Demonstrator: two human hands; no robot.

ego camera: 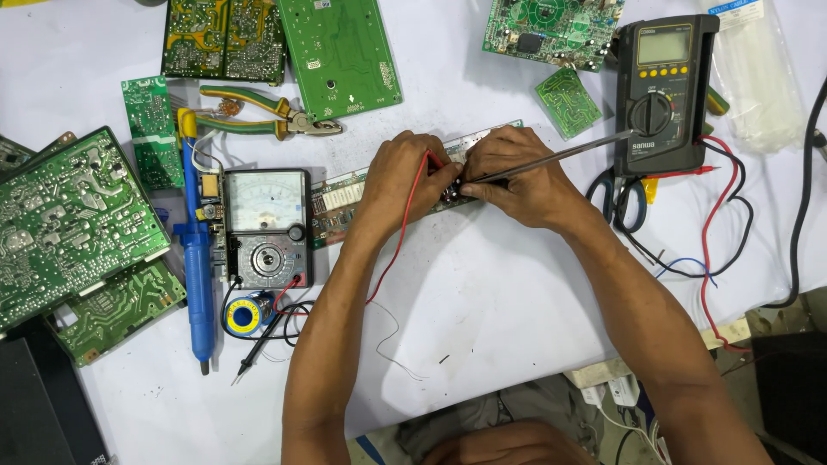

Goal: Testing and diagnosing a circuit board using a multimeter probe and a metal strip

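While the left hand (405,176) pinches the red probe lead (405,224) onto the long circuit board (345,194), the right hand (517,176) grips a thin metal tool (560,155) at the same spot, so probing looks underway and steady tips matter next.

The long circuit board (345,194) lies across the middle of the table (482,293), under both hands. The left hand (405,176) and right hand (517,172) meet on it, touching. The analog meter (265,226) sits just left of the board, with the desoldering pump (196,258) left of that. The pliers (258,114) lie behind the meter. The digital multimeter (662,95) stands right of the hands, the scissors (624,202) before it.
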